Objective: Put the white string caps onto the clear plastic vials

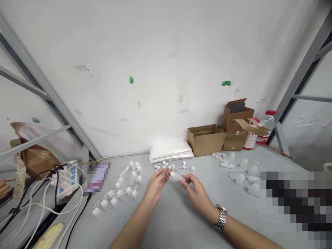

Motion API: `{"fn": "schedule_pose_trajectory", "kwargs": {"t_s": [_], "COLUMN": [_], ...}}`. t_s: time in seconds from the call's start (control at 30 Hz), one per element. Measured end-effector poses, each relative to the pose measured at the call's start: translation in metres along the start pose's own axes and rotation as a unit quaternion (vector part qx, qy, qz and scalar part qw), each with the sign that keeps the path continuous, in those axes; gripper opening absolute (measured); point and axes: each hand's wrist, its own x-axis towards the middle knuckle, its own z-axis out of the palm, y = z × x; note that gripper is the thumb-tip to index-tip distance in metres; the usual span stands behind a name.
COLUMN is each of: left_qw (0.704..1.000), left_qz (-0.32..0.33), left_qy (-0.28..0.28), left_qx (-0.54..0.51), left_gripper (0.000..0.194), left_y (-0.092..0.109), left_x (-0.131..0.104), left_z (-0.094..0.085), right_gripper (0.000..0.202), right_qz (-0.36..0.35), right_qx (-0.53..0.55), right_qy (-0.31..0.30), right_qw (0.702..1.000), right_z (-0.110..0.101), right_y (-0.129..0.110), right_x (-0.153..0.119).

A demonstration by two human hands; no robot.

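A small translucent plastic bottle (177, 176) lies tilted between my hands above the middle of the table. My right hand (196, 191) pinches its bottom end between thumb and fingers. At the other end, my left hand (157, 184) is closed on a white cap (169, 172) with a thin strap; how far the cap sits on the bottle cannot be made out. Just behind my fingers lies a loose pile of white strapped caps (184, 165). Capped bottles (114, 201) are spread to the left, and several bottles without visible caps (243, 163) lie to the right.
At the wall are a stack of white sheets (169, 153), an open cardboard box (207, 142), a brown paper bag (234, 136) and a red-capped bottle (268, 122). On the left are a phone (97, 177), a power strip (67, 180) with tangled cables, and another person's hand (4, 188).
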Motion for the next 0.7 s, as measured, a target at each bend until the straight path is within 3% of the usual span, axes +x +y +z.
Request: {"fn": "schedule_pose_trajectory", "kwargs": {"t_s": [0.23, 0.53, 0.7], "left_qw": [0.999, 0.971, 0.968], "left_qz": [0.027, 0.112, 0.123], "left_qy": [-0.001, 0.033, 0.055], "left_qx": [0.038, 0.209, 0.211], "left_gripper": [0.028, 0.022, 0.023], "left_y": [-0.002, -0.004, -0.012], "left_x": [0.003, 0.002, 0.001], "left_z": [-0.003, -0.002, -0.002], "right_gripper": [0.021, 0.021, 0.019], "right_qz": [-0.005, -0.011, -0.004], "right_qx": [-0.032, -0.057, -0.047], "right_qy": [0.001, -0.005, 0.002], "right_qw": [0.999, 0.998, 0.999], "right_z": [-0.001, -0.002, 0.002], "right_y": [-0.001, 0.000, 0.003], "right_x": [-0.001, 0.001, 0.000]}}
